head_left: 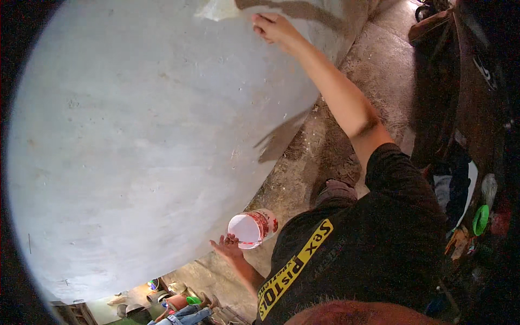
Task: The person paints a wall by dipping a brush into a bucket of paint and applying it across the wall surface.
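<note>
A large pale grey-white wall (146, 135) fills the left and middle of the view. My right hand (271, 30), arm stretched far out, is closed beside a pale, flat tool (218, 10) lying against the wall near the top edge. The tool's blurred outline hides whether it is a brush or a blade. Lower down, my left hand (228, 248) has its fingers curled at the handle of a white-and-red bucket (262, 223), the thumb sticking out. The bucket's mouth faces the wall and shows a whitish inside; how full it is I cannot tell.
Rough brown floor (295, 189) runs along the wall's foot. Tools, blue cloth (187, 316) and a green item (193, 300) lie at the bottom left. On the right are dark draped cloth (439, 92), a green bowl-shaped thing (480, 220) and other clutter.
</note>
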The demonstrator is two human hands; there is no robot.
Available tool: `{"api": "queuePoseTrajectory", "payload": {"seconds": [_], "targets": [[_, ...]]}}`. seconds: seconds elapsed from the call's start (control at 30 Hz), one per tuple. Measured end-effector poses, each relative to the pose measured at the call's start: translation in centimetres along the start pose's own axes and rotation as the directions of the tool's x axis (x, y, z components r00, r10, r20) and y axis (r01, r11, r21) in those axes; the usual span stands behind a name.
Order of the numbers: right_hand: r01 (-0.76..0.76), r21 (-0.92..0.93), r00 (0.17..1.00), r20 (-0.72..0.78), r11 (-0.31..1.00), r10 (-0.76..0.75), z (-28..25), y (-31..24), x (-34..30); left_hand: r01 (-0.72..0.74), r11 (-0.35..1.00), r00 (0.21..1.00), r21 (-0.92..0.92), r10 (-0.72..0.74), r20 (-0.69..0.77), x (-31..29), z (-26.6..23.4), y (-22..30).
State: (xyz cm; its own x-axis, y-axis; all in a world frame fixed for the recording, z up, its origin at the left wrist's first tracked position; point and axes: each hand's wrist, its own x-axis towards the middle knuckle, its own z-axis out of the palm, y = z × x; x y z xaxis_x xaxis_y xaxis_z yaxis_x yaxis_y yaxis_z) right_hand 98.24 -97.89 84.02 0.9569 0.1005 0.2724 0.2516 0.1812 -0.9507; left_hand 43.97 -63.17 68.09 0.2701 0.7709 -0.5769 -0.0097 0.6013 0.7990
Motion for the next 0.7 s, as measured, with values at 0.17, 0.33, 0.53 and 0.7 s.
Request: {"api": "queuePoseTrajectory", "payload": {"seconds": [0.17,0.33,0.53,0.7], "targets": [[-0.291,-0.049,0.957,-0.012,0.955,0.291,-2.2,14.6,-2.4,0.024,1.0,0.998,-0.003,-0.024,0.05,-0.8,1.4,-0.7],[-0.533,-0.261,0.846,-0.145,0.805,0.514,-5.9,25.0,-5.5,-0.008,1.0,1.0,-0.027,0.008,0.015,-2.2,1.4,-0.7],[-0.286,-0.588,0.955,-0.107,0.756,0.278,-3.5,13.2,-2.5,0.0,1.0,0.999,0.0,0.0,0.053,-2.4,1.5,-1.1],[-0.048,-0.345,0.997,-0.079,0.937,0.022,-3.8,0.0,1.2,-0.002,0.999,0.999,0.038,0.0,0.054,-2.4,3.3,-1.2]]}}
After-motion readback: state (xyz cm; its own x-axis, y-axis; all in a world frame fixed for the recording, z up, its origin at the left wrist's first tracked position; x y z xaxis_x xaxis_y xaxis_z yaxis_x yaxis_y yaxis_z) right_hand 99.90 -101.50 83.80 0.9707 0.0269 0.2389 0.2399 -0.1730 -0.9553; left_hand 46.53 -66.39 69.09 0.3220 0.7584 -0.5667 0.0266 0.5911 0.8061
